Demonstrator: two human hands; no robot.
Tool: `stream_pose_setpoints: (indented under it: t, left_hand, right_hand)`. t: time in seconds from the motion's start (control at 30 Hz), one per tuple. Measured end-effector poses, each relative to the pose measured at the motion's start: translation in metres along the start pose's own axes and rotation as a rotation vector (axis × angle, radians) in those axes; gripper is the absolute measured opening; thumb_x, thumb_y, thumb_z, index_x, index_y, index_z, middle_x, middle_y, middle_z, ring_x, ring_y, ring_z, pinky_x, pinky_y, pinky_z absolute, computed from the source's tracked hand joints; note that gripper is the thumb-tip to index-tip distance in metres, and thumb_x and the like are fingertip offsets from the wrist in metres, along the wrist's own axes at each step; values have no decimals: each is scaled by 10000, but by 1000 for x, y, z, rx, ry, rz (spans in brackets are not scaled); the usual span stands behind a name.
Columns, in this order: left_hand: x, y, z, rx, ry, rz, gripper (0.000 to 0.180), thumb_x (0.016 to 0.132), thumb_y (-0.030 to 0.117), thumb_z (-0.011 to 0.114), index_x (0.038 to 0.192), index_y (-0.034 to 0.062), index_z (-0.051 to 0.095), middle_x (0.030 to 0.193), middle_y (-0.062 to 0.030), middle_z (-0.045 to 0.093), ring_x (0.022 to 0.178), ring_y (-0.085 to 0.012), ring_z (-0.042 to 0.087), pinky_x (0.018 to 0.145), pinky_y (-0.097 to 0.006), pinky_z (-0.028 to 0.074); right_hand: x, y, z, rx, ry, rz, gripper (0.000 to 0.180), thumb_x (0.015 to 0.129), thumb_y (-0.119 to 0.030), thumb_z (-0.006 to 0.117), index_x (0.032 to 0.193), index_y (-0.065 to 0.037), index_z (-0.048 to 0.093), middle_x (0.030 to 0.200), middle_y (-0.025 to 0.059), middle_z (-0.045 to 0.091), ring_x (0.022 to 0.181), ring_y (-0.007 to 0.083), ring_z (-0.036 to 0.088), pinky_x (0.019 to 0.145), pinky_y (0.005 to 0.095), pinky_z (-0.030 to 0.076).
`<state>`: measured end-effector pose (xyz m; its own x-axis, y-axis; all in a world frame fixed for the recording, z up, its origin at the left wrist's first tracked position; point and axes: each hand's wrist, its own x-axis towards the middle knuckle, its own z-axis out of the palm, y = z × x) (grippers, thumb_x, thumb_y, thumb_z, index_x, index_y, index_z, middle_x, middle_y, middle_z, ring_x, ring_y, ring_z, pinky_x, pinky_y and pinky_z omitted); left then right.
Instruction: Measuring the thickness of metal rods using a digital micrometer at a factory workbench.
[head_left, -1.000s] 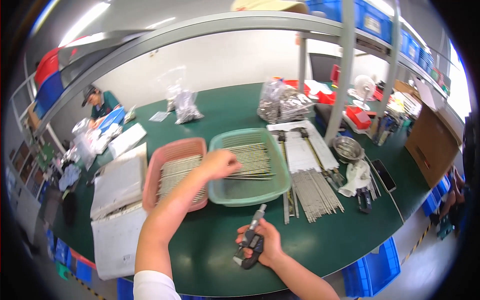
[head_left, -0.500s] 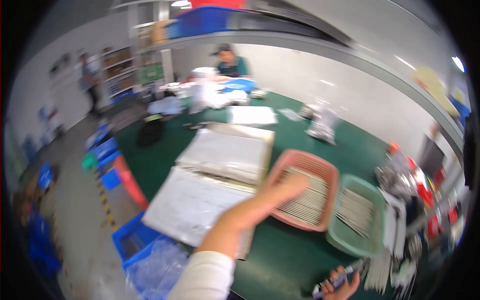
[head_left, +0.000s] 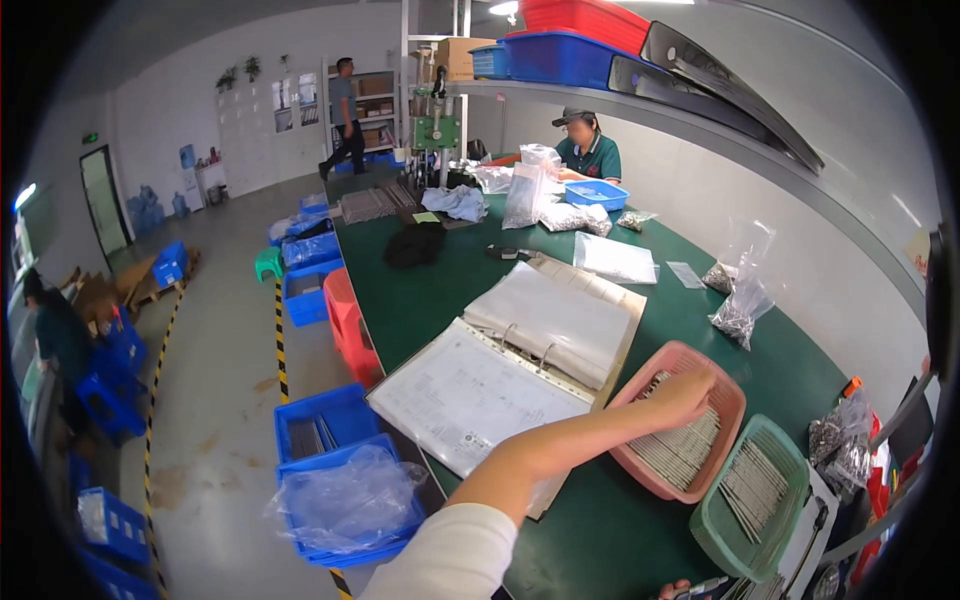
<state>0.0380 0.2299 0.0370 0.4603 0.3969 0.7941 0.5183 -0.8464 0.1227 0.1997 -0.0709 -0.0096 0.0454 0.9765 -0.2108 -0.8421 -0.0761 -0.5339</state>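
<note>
In the head view, the left hand (head_left: pixel 688 394) was over the pink basket (head_left: pixel 737 402), its fingers drawn close together above the thin metal rods (head_left: pixel 676 454) that lay side by side there; whether it pinched one could not be told. The forearm crossed the lower corner of an open ring binder (head_left: pixel 480 395) and ended in a white sleeve (head_left: pixel 455 555).

The right hand (head_left: pixel 672 591) showed only at the lower edge — a few curled fingertips around a metallic micrometer (head_left: pixel 706 586), most of it cut off by the frame. Just above it stood the green basket (head_left: pixel 722 535), close beside the pink one, with more rods (head_left: pixel 752 490) lying slantwise inside.

Both baskets and the binder rested on a dark green table (head_left: pixel 800 375). Beyond them lay a white packet (head_left: pixel 612 258) and a clear bag of small metal parts (head_left: pixel 737 320). At the far end a co-worker (head_left: pixel 590 152) in a dark cap and green shirt sat behind a blue tray (head_left: pixel 598 194). To the left, off the table, stood a red stool (head_left: pixel 350 325) and blue crates (head_left: pixel 335 415), one covered with crumpled clear film (head_left: pixel 345 500).
</note>
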Motion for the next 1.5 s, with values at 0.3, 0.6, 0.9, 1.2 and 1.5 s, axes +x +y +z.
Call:
stream_pose_setpoints:
  t: [0.3, 0.6, 0.9, 1.2, 1.5]
  left_hand:
    - [-73, 126, -66, -1707, -392, -1006, 155, 885, 188, 366, 984, 119, 270, 924, -155, 522, 777, -252, 604, 563, -310, 512]
    - [-119, 158, -56, -1724, -577, -986, 121, 874, 123, 369, 921, 87, 264, 902, -176, 500, 796, -311, 591, 648, -338, 518]
    - [-128, 172, -63, -1757, -498, -1075, 128, 871, 113, 374, 933, 76, 269, 888, -195, 487, 768, -315, 591, 660, -371, 527]
    - [-129, 170, -65, -1714, -514, -1035, 133, 867, 98, 371, 935, 57, 263, 877, -206, 482, 756, -291, 589, 666, -377, 527]
    - [-128, 170, -64, -1710, -543, -997, 136, 867, 94, 365, 941, 60, 257, 885, -217, 481, 741, -289, 589, 659, -372, 526]
  right_hand:
    - [14, -7, 13, -97, 1, 168, 601, 755, -624, 274, 839, -65, 479, 654, 129, 518, 370, 220, 399, 361, 318, 320]
    - [2, -20, 9, -77, 115, -2, 571, 839, -522, 196, 844, -29, 486, 698, 169, 536, 393, 193, 439, 375, 285, 377]
    - [-8, -9, 14, -28, 117, 40, 597, 841, -511, 167, 863, -16, 501, 711, 145, 560, 416, 165, 458, 408, 250, 380]
    - [-6, -9, 16, 5, 107, 47, 591, 836, -511, 187, 870, -10, 499, 714, 144, 559, 427, 162, 459, 413, 243, 378]
    - [-5, -8, 13, -20, 76, 27, 606, 818, -532, 237, 862, 12, 501, 710, 193, 541, 393, 195, 444, 386, 269, 396]
